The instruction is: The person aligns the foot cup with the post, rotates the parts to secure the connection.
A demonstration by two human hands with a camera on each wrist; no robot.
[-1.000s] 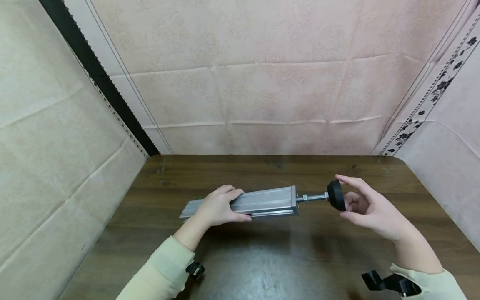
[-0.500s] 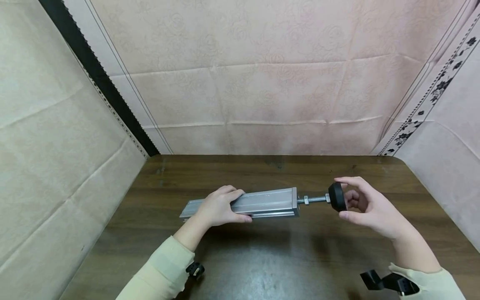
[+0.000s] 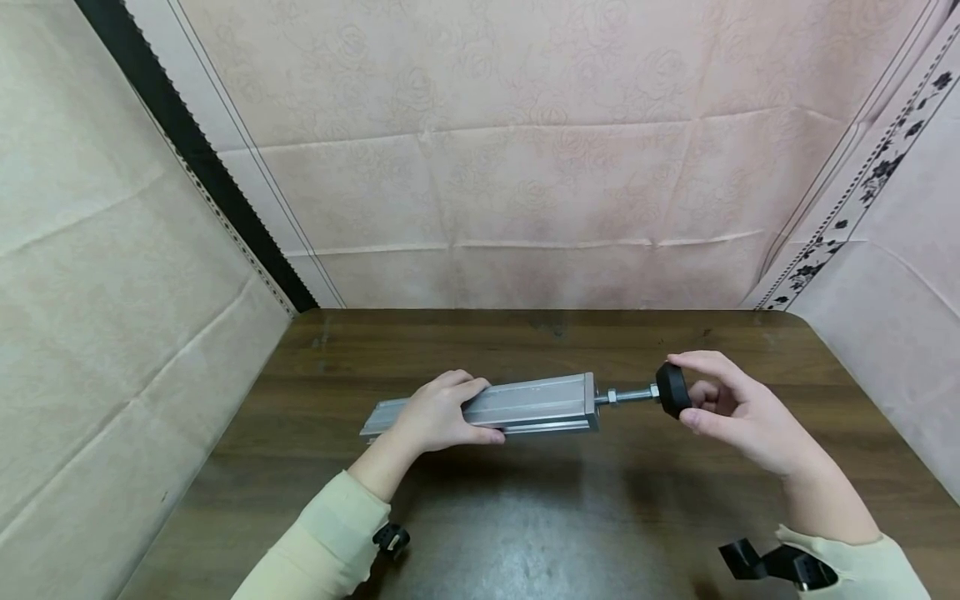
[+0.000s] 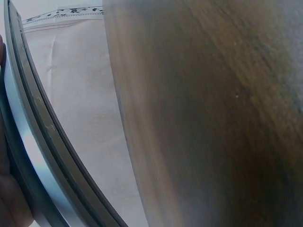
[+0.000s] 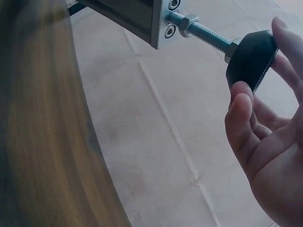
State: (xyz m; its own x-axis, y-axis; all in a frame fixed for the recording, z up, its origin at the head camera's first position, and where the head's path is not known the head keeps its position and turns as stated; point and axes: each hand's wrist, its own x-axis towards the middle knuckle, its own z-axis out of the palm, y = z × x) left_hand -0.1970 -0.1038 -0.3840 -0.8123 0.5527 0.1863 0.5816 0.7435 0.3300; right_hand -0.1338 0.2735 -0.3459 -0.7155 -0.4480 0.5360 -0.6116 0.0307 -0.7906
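Note:
An aluminium profile (image 3: 532, 402) lies sideways across the middle of the head view, apparently held above the table. My left hand (image 3: 438, 417) grips it around its left half, thumb along the near side. In the left wrist view the grooved profile (image 4: 45, 123) curves past the edge of that hand (image 4: 12, 201). From the plate (image 5: 161, 26) on its right end, a threaded rod (image 5: 210, 37) with nuts sticks out, ending in a black levelling foot (image 3: 673, 390). My right hand (image 3: 738, 417) pinches the foot's rim between thumb and fingers.
A brown wood-grain table (image 3: 487, 517) lies beneath both hands. Pale patterned cloth (image 3: 510, 183) stands behind its far edge, with more cloth at left and right. Black camera mounts sit on both wrists, the right mount (image 3: 780, 567) jutting toward the table.
The right thumb and fingers have shifted slightly on the rim of the levelling foot, and the foot's tilt differs a little. The left hand and profile stay almost still.

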